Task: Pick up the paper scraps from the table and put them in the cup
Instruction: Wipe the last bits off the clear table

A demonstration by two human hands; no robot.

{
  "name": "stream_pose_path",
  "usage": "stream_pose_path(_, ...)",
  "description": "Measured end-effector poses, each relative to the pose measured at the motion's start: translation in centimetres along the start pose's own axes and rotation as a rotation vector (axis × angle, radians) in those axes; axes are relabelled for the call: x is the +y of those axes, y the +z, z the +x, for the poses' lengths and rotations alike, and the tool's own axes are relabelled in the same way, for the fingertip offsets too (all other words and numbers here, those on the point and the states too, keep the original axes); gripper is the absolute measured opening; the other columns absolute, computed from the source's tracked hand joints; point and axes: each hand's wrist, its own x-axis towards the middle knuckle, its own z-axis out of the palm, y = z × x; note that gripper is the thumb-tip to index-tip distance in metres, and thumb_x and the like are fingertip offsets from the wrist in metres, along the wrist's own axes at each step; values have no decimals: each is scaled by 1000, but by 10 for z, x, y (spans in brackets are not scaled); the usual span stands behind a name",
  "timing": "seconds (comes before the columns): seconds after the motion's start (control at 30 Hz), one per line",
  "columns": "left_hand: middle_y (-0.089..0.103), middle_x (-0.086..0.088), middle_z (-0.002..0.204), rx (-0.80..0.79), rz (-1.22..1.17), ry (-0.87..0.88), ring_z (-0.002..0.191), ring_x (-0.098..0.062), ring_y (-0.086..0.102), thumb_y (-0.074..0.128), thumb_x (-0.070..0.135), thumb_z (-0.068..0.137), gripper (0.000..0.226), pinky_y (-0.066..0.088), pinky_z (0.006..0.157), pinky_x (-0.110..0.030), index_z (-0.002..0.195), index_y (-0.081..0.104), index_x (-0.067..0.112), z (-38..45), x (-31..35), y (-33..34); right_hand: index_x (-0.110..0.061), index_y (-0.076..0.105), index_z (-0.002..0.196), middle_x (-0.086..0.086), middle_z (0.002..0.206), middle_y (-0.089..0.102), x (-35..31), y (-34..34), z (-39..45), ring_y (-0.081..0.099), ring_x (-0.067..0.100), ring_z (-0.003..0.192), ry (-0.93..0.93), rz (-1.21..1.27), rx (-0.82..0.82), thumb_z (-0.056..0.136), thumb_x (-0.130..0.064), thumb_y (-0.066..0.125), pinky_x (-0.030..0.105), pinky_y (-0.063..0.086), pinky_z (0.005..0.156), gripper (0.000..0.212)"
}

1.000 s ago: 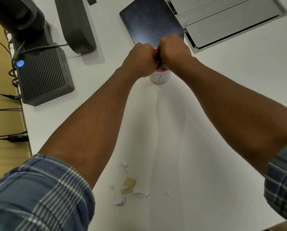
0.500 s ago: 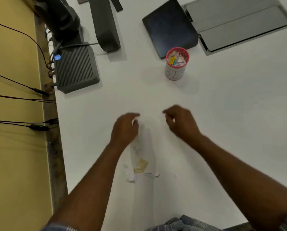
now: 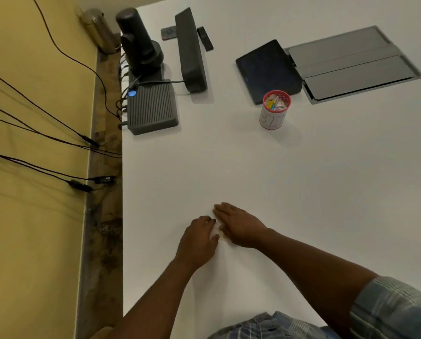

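Hands meet low on the white surface (image 3: 302, 179): I see my left hand (image 3: 198, 237) with fingers curled down over the paper scraps (image 3: 216, 232), my right hand (image 3: 238, 226) flat beside it, fingers straight, touching them. Whether the left actually pinches any I cannot tell. The cup (image 3: 274, 111) stands far off to the right, near a dark tablet (image 3: 268, 69), scraps inside.

Two hands (image 3: 219, 231) are seen on one desk (image 3: 327, 192). One cup (image 3: 275, 110) is counted, one tablet (image 3: 268, 69), one ribbed box (image 3: 152, 108). Paper scraps (image 3: 215, 232), mostly hidden, cannot be counted.
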Motion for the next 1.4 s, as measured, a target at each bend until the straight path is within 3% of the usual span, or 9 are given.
stream_pose_path(0.13,39,4,145,2,27,-48,132,-14,36,50,50,90,58,32,106,-26,139,42,21,-27,-5,11,-11,41,141,9,149,36,-8,10,-19,30,26,139,-106,-102,-23,95,-36,49,39,33,112,52)
stream_pose_path(0.33,46,-3,137,96,-92,-34,124,-17,47,53,24,93,35,45,98,-28,127,56,15,-51,-1,34,-15,64,104,6,108,62,3,33,-57,61,24,95,-144,-180,181,88,-19,58,31,54,69,17)
stream_pose_path(0.5,57,-1,113,147,-155,54,101,-18,54,56,7,88,21,53,80,-33,106,66,11,-58,-4,40,-17,56,127,2,131,54,10,22,-82,50,22,120,153,57,279,96,-29,50,34,47,91,34)
stream_pose_path(0.63,56,-6,124,171,-238,-54,115,-21,51,56,10,88,39,44,100,-31,127,56,9,-61,-15,39,-18,50,133,2,133,50,28,12,-107,48,20,121,458,228,378,92,-38,57,32,43,97,46)
stream_pose_path(0.77,42,-9,134,123,-336,-299,123,-23,44,62,22,89,59,39,102,-28,142,38,10,-60,-17,33,-14,36,140,6,136,37,27,17,-118,41,23,124,638,254,185,79,-51,68,35,43,98,79)
stream_pose_path(0.9,36,-5,130,31,-244,-252,121,-21,38,67,44,82,72,40,100,-28,143,37,20,-52,6,35,-16,32,140,5,133,33,2,25,-100,37,23,123,540,235,125,78,-49,69,34,43,95,80)
stream_pose_path(1.13,45,-2,117,94,-54,-55,101,-17,50,40,35,99,29,44,75,-22,122,51,22,-48,35,54,-15,49,119,8,116,44,-30,40,-62,47,26,105,246,-18,154,92,-31,53,32,45,62,31)
stream_pose_path(1.27,51,3,92,208,-43,38,72,-6,48,37,32,100,21,35,59,-18,98,52,18,-53,25,59,-10,62,93,9,90,56,-25,49,-75,58,26,79,37,-171,214,80,-13,68,30,39,42,14)
stream_pose_path(1.4,56,3,92,209,-1,52,82,-7,44,42,20,98,22,39,64,-22,95,63,13,-57,12,66,-16,63,73,1,73,57,-22,53,-86,59,17,65,28,-242,243,61,-15,84,25,43,41,23)
